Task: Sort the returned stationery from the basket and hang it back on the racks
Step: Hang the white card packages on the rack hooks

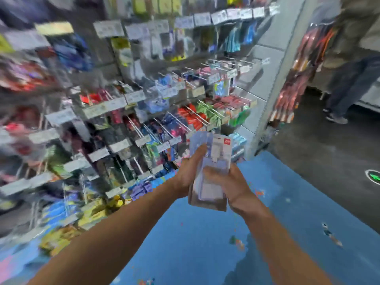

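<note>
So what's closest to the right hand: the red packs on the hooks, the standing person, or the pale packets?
1. The pale packets: gripped in the right hand itself.
2. The red packs: hanging ahead, to the left.
3. The standing person: far right, farther back.

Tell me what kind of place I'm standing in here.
Probably a stationery shop aisle: a peg rack of hanging packets, rows of price labels, and blister packs gripped by the left hand and right hand.
</note>
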Demonstrator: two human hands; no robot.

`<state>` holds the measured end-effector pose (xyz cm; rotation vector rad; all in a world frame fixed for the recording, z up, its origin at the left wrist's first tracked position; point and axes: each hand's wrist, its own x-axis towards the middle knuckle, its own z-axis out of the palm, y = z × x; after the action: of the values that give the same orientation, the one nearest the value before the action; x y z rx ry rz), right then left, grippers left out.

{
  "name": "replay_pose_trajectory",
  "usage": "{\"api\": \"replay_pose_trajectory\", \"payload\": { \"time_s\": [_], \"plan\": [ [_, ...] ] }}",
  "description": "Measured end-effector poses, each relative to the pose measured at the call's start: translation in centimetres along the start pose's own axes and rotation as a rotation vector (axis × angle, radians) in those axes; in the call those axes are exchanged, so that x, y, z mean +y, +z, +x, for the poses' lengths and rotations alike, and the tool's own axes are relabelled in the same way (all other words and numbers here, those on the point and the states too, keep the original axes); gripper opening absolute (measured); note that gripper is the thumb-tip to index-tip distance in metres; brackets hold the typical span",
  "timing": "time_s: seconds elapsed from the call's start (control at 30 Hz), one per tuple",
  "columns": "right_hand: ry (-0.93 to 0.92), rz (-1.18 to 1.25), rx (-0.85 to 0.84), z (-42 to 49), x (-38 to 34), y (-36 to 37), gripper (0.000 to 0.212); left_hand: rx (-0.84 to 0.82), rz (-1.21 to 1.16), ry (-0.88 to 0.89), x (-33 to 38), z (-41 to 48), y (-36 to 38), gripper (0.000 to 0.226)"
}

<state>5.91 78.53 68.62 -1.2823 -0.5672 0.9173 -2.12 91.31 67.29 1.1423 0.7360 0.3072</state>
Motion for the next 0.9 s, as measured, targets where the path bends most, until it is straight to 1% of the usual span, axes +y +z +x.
{"api": "replay_pose_trajectory", "payload": {
  "time_s": [0.1,0.17,0.23,0.33,0.37,0.4,0.43,0.47,0.5,0.53,0.57,0.6,0.63,0.7,0.83,0.9],
  "plan": [
    [-0.037,-0.043,-0.124,4.2,-2.1,4.0,0.053,0.147,-0.022,0.066,3.5,1.6,-4.8,0.093],
    [-0.039,-0.044,-0.177,6.4,-3.4,6.1,0.056,0.233,-0.058,0.070,6.3,1.3,-6.7,0.097],
    [-0.043,-0.033,-0.244,8.5,-4.4,7.6,0.055,0.297,-0.057,0.139,8.1,1.1,-8.2,0.098],
    [-0.027,-0.032,-0.368,11.3,-6.5,8.9,0.045,0.405,-0.033,0.233,10.9,0.9,-9.0,0.116],
    [-0.020,-0.043,-0.409,12.3,-7.2,9.0,0.040,0.434,-0.050,0.233,11.7,1.2,-9.2,0.116],
    [-0.021,-0.046,-0.449,13.2,-8.1,9.0,0.039,0.449,-0.049,0.260,12.8,1.0,-8.7,0.106],
    [-0.035,-0.059,-0.482,14.2,-8.8,8.9,0.041,0.471,-0.042,0.277,13.7,1.2,-8.2,0.088],
    [-0.041,-0.064,-0.506,15.2,-9.6,8.8,0.046,0.498,-0.035,0.293,14.4,1.4,-7.9,0.079],
    [-0.038,-0.067,-0.524,16.1,-10.4,8.6,0.053,0.533,-0.032,0.305,15.2,1.6,-7.6,0.081],
    [-0.030,-0.061,-0.533,17.1,-11.2,8.3,0.058,0.565,-0.028,0.304,15.8,2.0,-7.2,0.099],
    [-0.027,-0.068,-0.550,18.0,-12.2,7.9,0.056,0.582,-0.052,0.309,16.5,2.8,-7.0,0.117],
    [-0.032,-0.066,-0.574,18.9,-13.0,7.3,0.050,0.592,-0.077,0.320,17.0,3.6,-6.9,0.131],
    [-0.034,-0.073,-0.596,19.6,-13.9,6.9,0.045,0.590,-0.103,0.313,17.3,4.4,-6.7,0.137],
    [-0.041,-0.064,-0.625,20.9,-15.0,5.9,0.044,0.618,-0.165,0.294,17.2,6.3,-7.4,0.133],
    [0.004,-0.033,-0.658,22.6,-15.1,5.3,0.056,0.652,-0.204,0.298,16.9,7.0,-6.8,0.117],
    [0.030,-0.028,-0.693,23.1,-15.0,5.5,0.054,0.653,-0.225,0.324,16.8,6.4,-6.8,0.115]
  ]
}}
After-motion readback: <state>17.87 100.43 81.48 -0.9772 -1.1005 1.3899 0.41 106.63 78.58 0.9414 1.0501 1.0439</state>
